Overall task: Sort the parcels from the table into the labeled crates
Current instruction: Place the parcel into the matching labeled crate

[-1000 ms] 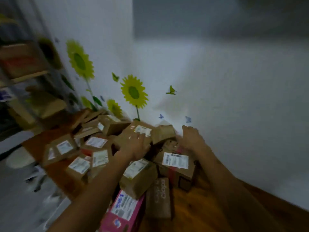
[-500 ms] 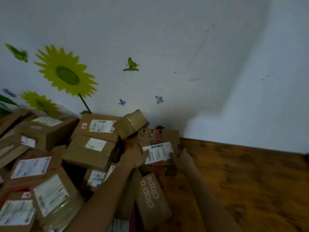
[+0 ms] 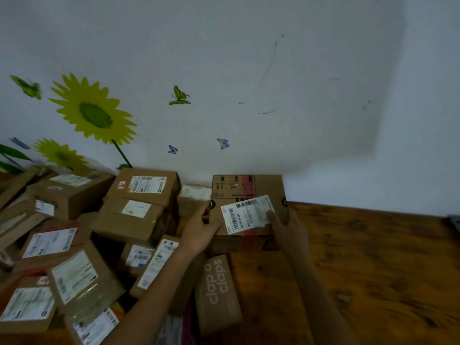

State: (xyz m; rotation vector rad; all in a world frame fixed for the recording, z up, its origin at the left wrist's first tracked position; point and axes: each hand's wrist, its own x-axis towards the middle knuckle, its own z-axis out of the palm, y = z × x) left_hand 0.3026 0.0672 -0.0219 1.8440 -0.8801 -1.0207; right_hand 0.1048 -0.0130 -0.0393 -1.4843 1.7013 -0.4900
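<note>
A brown cardboard parcel (image 3: 263,188) with red tape and a white barcode label (image 3: 245,214) sits at the right end of the pile, close to the wall. My left hand (image 3: 199,231) grips its left edge. My right hand (image 3: 286,226) grips its right edge, thumb lying on the label. Several other labelled brown parcels (image 3: 139,207) are heaped to the left on the wooden table (image 3: 373,257). No crate is in view.
A long brown "clap o claps" box (image 3: 217,295) lies in front of the held parcel, between my forearms. The white wall with sunflower and butterfly stickers (image 3: 92,113) rises right behind the pile. Bare table wood stretches to the right.
The view swung right and closer. My hands left the middle of the pile and took hold of the red-taped parcel, which now sits squarer and nearer to me.
</note>
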